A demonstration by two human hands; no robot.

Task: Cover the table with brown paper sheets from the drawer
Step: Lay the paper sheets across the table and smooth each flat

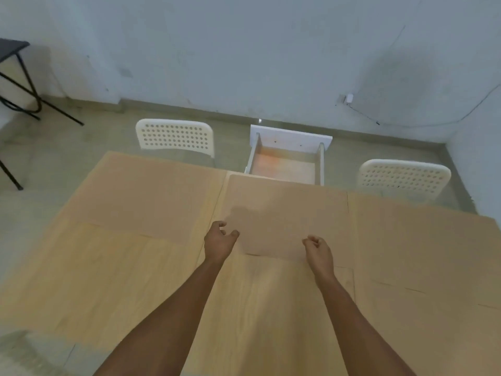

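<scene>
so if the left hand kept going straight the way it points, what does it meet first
Probably nothing solid: the left hand points across the flat middle brown paper sheet toward the open drawer beyond the table edge, though depth is unclear.

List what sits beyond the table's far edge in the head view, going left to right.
Black folding stand → left white chair → open drawer → right white chair.

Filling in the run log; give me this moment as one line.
left hand: half-curled, empty | right hand: loosely curled, empty | middle paper sheet: flat on table | drawer: open, looks empty | near table area: uncovered
</scene>
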